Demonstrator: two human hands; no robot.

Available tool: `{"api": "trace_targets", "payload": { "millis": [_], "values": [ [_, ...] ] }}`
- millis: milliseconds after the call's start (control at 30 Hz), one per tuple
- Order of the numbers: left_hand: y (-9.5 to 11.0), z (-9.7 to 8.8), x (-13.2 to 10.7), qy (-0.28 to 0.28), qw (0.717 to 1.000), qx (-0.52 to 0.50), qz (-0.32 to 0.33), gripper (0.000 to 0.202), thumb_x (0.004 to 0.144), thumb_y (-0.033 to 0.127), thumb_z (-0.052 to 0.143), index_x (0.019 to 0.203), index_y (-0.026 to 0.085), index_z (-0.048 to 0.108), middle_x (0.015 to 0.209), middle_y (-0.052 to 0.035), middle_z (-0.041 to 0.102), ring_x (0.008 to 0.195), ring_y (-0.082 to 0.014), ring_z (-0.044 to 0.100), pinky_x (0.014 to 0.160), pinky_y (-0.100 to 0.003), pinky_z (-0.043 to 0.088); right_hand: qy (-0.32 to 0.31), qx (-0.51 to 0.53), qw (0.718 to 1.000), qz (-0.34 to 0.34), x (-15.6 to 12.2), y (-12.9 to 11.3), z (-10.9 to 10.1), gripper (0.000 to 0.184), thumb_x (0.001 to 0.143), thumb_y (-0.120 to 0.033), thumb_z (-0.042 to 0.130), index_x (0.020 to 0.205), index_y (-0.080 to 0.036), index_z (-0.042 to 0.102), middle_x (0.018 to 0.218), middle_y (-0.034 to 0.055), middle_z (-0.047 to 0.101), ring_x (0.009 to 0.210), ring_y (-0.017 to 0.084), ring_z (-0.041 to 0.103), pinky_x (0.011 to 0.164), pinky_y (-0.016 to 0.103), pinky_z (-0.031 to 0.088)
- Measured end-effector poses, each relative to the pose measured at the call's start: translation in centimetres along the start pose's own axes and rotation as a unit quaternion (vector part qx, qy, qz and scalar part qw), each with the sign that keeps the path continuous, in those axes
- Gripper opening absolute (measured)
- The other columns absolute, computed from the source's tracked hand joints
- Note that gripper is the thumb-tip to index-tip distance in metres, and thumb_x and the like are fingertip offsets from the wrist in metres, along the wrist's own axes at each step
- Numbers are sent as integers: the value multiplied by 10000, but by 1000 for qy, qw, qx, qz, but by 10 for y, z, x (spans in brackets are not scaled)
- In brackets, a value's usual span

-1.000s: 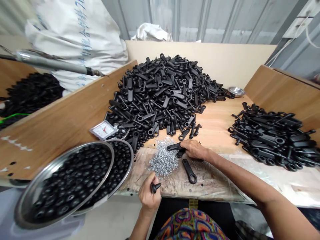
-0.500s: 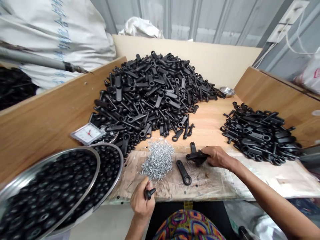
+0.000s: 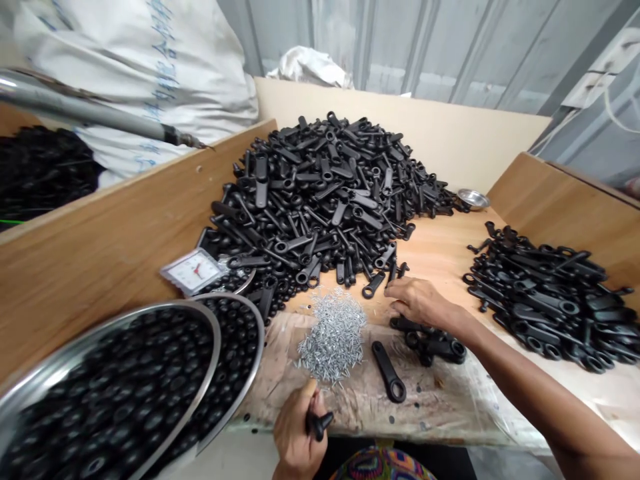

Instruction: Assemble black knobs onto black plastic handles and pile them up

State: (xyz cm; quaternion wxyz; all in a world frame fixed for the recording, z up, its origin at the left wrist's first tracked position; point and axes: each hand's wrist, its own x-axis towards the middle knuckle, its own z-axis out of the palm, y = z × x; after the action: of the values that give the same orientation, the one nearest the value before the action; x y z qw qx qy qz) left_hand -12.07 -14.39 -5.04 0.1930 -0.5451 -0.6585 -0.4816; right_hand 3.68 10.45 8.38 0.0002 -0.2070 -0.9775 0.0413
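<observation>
1. Black plastic-looking knob with flared tip (image 3: 320, 424): clasped in curled left hand (image 3: 295, 430), just beside loose pile of silvery metal pins (image 3: 333, 340)
2. Right hand (image 3: 420, 300): at front edge of large heap of black ring-ended levers (image 3: 320, 200); grip hidden, cannot tell
3. Possible scatter of pins, caused by careless sweep of left hand
4. Possible slide of levers, caused by hard pull at heap's foot

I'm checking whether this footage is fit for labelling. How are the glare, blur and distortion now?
Head view: glare whitens part of the inside of the front metal bowl; head view: that bowl looks stretched toward the lower-left corner, its black beads soft; head view: the black piece in the left hand shows little surface detail.
</observation>
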Motion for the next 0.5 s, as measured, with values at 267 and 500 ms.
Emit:
{"api": "trace_targets", "payload": {
  "millis": [267, 500],
  "values": [
    [1, -5, -3, 9, 1000, -13, -13, 327, 756, 74, 511, 1082, 89, 528, 821, -105, 640, 772, -186, 622, 674, -286, 531, -13, -29, 988, -150, 102, -58, 19, 118, 802, -175, 455, 816, -163, 571, 788, 47, 595, 724, 143, 515, 614, 238, 314],
    [2, 0, -13, 24, 998, -9, -63, 298, 779, 103, 488, 1070, 128, 546, 771, -79, 641, 765, -182, 621, 693, -300, 527, 6, -39, 989, -140, 154, -87, 37, 125, 840, -179, 418, 818, -172, 540, 711, 29, 581, 624, 137, 491, 534, 250, 245]
  ]
}}
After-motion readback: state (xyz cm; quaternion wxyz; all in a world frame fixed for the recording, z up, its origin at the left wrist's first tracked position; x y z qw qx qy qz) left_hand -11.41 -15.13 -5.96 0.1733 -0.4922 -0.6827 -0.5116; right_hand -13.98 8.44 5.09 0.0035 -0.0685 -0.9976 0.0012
